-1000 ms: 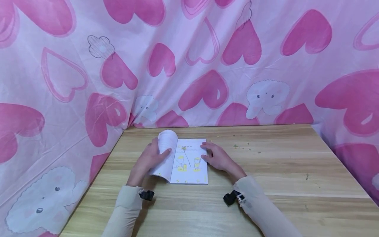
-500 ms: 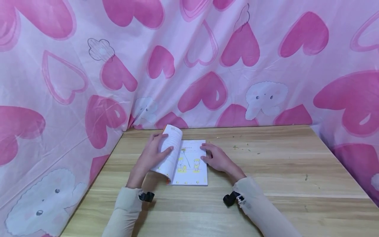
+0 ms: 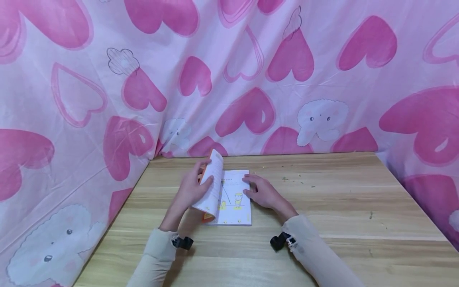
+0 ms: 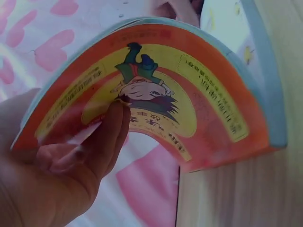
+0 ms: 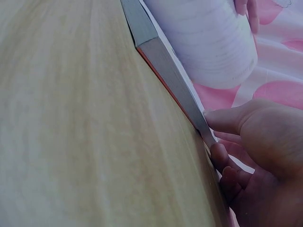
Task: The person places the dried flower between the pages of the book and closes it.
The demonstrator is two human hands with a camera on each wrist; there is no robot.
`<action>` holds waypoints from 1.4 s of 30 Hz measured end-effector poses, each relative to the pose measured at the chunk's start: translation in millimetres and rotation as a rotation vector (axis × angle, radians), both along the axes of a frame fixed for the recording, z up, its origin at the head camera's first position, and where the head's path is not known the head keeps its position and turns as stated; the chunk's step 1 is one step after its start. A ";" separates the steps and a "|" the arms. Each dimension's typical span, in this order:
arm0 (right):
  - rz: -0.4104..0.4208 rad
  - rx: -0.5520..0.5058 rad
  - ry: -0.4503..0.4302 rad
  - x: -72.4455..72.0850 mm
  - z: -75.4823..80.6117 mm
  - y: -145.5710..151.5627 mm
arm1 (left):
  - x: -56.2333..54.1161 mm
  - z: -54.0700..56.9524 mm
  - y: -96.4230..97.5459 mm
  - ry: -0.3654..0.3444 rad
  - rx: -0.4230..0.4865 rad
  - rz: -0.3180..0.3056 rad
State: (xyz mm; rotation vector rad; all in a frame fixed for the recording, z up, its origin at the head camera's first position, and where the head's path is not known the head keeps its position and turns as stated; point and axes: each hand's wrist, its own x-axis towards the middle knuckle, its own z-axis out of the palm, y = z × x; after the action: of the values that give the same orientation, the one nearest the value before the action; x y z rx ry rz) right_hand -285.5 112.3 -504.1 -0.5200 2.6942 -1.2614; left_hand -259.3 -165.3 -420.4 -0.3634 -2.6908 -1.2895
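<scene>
An opened paperback book (image 3: pixel 236 215) lies on the table, its right-hand page printed with yellow and grey cartoon figures. My left hand (image 3: pixel 193 189) grips the raised left part, thumb on the inner page and fingers behind the cover. That part stands up in a curve. In the left wrist view the orange cover (image 4: pixel 208 113) shows a cartoon child and bends like an arch over the fingers of my left hand (image 4: pixel 52 189). At the right edge of the book my right hand (image 3: pixel 267 191) pinches the pages, thumb on top, as the right wrist view of the hand (image 5: pixel 265 146) shows.
The wooden table (image 3: pixel 322 223) carries small dark and greenish specks on its right side. A pink curtain (image 3: pixel 244 48) with hearts and white animal faces hangs behind and to the left. Black wrist cameras sit on both cuffs.
My left hand has moved right and slightly up, raising the left part of the book from a low curl to nearly upright. The orange cover now shows. My right hand stays at the right edge.
</scene>
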 end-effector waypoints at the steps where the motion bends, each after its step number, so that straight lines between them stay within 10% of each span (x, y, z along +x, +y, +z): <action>1: 0.000 0.000 0.002 -0.1 -0.1 -0.1 | 0.2 -1.8 1.4 -0.019 0.001 -0.024; 8: 0.004 -0.003 0.005 -1.7 -1.7 -0.7 | 7.7 -12.4 14.6 -0.165 -0.035 -0.180; 20: 0.017 0.008 0.028 -2.5 -2.1 0.3 | 14.4 -40.4 51.8 -0.142 -0.195 -0.290; 42: -0.003 -0.003 0.081 -0.7 2.5 1.8 | 33.8 -53.0 95.2 -0.073 -0.483 -0.109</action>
State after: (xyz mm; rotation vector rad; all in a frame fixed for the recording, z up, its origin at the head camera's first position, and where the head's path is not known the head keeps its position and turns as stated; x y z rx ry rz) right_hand -286.2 114.1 -501.6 -0.5804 2.7596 -1.2724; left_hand -225.5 -70.1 -473.4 -0.5268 -3.0636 -0.6655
